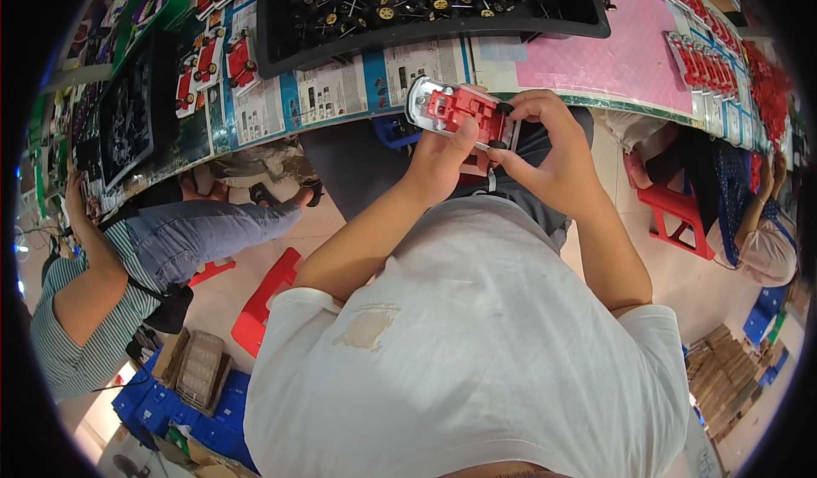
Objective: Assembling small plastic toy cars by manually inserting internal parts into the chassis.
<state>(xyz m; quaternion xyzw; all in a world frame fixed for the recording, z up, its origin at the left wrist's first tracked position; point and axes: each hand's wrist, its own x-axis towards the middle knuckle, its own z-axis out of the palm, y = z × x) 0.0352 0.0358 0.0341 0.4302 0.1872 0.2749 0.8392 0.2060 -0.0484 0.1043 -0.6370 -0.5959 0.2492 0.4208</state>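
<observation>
Just in front of me, past the table's near edge, my left hand (440, 161) is closed around a toy car (455, 103). The car lies underside up, showing a red chassis inside a white and silver body. My left thumb presses on the red part. Two black wheels (497, 144) sit at the car's right end. My right hand (557, 156) pinches that end, thumb at the nearer wheel and fingers at the farther one. Whether the wheels are fully seated in the chassis, I cannot tell.
A black tray (442, 28) of wheels on axles stands ahead. Red toy-car parts (242, 62) lie at the left, with more rows (700, 65) at the right. Co-workers sit on both sides. A red stool (265, 301) stands behind me to the left.
</observation>
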